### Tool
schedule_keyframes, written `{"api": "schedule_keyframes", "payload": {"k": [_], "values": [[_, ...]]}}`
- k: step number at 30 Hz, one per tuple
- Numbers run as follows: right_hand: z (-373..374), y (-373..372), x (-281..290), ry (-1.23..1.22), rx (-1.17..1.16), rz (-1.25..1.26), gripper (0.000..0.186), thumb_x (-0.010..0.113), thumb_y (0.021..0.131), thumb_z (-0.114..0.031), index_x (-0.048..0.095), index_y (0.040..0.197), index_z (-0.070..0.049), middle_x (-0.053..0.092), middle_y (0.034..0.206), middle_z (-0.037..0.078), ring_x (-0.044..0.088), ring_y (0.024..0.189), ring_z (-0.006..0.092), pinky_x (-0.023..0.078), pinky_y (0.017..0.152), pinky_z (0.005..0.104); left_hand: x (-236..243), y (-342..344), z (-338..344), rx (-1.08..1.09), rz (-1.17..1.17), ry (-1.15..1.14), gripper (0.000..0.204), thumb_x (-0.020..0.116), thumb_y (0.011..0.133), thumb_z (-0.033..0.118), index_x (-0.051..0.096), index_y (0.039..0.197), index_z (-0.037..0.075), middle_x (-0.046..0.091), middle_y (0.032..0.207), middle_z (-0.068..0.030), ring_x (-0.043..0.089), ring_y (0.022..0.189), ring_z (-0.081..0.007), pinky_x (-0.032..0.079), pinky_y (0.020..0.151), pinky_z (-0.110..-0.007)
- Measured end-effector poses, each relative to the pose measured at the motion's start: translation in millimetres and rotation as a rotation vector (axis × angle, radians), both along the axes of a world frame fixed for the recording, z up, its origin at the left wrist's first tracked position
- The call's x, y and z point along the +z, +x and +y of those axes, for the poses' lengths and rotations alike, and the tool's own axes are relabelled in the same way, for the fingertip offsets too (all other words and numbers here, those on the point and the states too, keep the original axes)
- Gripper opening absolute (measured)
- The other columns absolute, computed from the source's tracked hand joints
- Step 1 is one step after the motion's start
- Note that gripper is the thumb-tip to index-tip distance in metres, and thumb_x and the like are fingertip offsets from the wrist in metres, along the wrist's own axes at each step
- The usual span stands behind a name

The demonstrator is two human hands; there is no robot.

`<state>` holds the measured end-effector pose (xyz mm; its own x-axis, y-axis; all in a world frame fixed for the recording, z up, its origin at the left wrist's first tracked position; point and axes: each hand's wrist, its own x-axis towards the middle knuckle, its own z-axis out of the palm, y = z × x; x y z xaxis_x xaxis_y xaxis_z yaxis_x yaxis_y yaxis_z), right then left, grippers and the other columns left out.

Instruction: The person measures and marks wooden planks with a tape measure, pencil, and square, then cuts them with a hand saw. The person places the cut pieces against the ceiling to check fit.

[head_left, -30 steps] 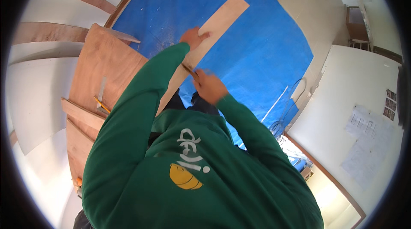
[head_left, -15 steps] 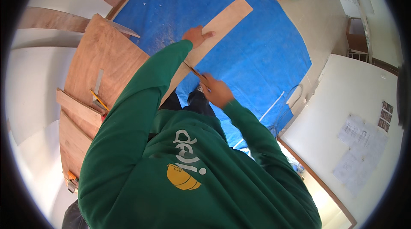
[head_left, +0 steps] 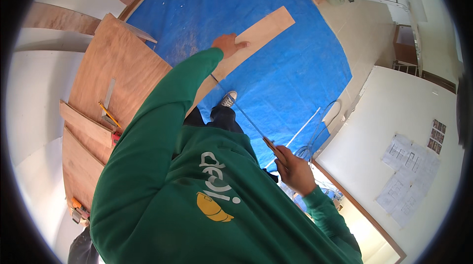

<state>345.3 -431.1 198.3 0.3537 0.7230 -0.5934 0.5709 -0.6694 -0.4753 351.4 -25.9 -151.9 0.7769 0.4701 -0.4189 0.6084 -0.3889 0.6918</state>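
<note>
A long, pale wooden board point(head_left: 268, 28) slants from beside my left sleeve toward the far right. My left hand point(head_left: 228, 45) grips it, the thumb stretched over its top face and the other fingers at its left edge. In my right hand point(head_left: 297, 171), closed in a fist, is the wooden handle of a handsaw point(head_left: 245, 114). Its thin dark blade runs up and left to the board's right edge, the tip meeting the wood just below my left hand. My left sleeve hides part of the board's lower end.
A blue sheet point(head_left: 295, 67) covers the floor, and my shoe point(head_left: 228, 99) stands on it. On the left, a plywood surface point(head_left: 123, 57) carries a square point(head_left: 109, 97) and a yellow pencil point(head_left: 109, 114). At right are a white panel point(head_left: 374, 111) with papers and a coiled cable point(head_left: 315, 138).
My right hand has drawn the saw back toward the lower right, baring much more of its blade. The left hand keeps its grip on the board. My shoe shows more fully.
</note>
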Motion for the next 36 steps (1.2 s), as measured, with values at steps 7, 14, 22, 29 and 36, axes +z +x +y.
{"api": "schedule_keyframes", "payload": {"k": [7, 14, 22, 29, 36], "values": [[156.4, -19.6, -233.7, 0.213, 0.056, -0.069, 0.034, 0.064, 0.107, -0.025, 0.059, 0.138, -0.01, 0.073, 0.088, 0.028, 0.071, 0.08, 0.0526, 0.054, 0.071, 0.0663, 0.5, 5.1, 16.7, -0.008, -0.028, 0.165, 0.1, 0.056, 0.096, 0.089, 0.068, 0.126, -0.005, 0.077, 0.111, -0.0318, 0.075, 0.106, -0.0497, 0.058, 0.092, -0.06], [49.5, 9.7, -162.8, 0.187, -0.022, -0.062, 0.043, 0.067, 0.106, -0.022, 0.06, 0.147, -0.011, 0.076, 0.108, 0.027, 0.072, 0.093, 0.0537, 0.056, 0.076, 0.0643, 86.3, -51.8, 86.3, 0.143, -0.006, 0.232, 0.093, 0.063, 0.097, 0.083, 0.069, 0.137, -0.001, 0.077, 0.121, -0.0301, 0.074, 0.116, -0.0473, 0.057, 0.1, -0.058], [13.0, 12.7, -151.7, 0.274, -0.759, 0.346, 0.034, 0.068, 0.111, -0.029, 0.066, 0.136, -0.007, 0.065, 0.086, 0.008, 0.065, 0.064, 0.0198, 0.056, 0.059, 0.0437, 82.3, -336.5, 68.9, 0.837, -0.07, 0.217, 0.087, 0.071, 0.101, 0.065, 0.063, 0.146, -0.009, 0.076, 0.127, -0.033, 0.076, 0.119, -0.0418, 0.057, 0.103, -0.05], [79.7, 53.1, -128.2, 0.423, -1.08, 1.292, 0.04, 0.061, 0.115, -0.049, 0.061, 0.124, -0.011, 0.042, 0.07, -0.004, 0.042, 0.051, 0.0103, 0.044, 0.049, 0.0307, 76.7, -475.6, 32.6, 1.008, 0.263, 0.306, 0.082, 0.072, 0.1, 0.066, 0.069, 0.139, -0.006, 0.077, 0.125, -0.0311, 0.075, 0.116, -0.048, 0.057, 0.103, -0.054], [126.4, 42.5, -111.7, 0.408, -0.793, 1.715, 0.039, 0.055, 0.117, -0.05, 0.062, 0.119, -0.011, 0.045, 0.068, -0.002, 0.044, 0.051, 0.0117, 0.046, 0.054, 0.0339, 211.5, -306.6, -7.6, 0.885, -0.524, 0.082, 0.072, 0.053, 0.118, 0.054, 0.048, 0.165, -0.002, 0.06, 0.16, -0.0227, 0.059, 0.146, -0.0339, 0.049, 0.118, -0.044]]}}
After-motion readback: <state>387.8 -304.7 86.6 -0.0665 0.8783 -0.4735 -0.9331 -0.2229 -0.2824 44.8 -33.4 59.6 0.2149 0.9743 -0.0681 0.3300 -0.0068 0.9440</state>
